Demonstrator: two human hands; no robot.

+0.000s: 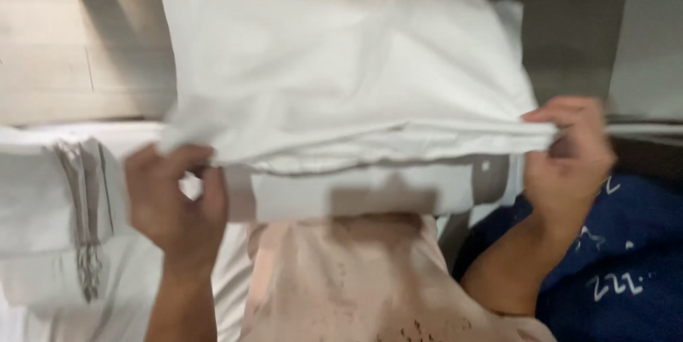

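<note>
White bed point(43, 193) lying beneath, pale wall behind. Holding white pillow point(341, 65) raised above pinkish cloth point(341, 278); left hand point(174, 200) gripping lower left corner, right hand point(569, 157) pinching lower right edge. Blue printed fabric point(626, 257) showing at right.

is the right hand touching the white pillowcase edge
Touching. The head view shows the right hand with fingers pinched over the white pillowcase at its lower right corner, no gap visible.

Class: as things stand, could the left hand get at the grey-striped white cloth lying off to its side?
Probably not at once: the left hand is closed on the white pillowcase edge, though the striped cloth lies uncovered close beside it.
</note>
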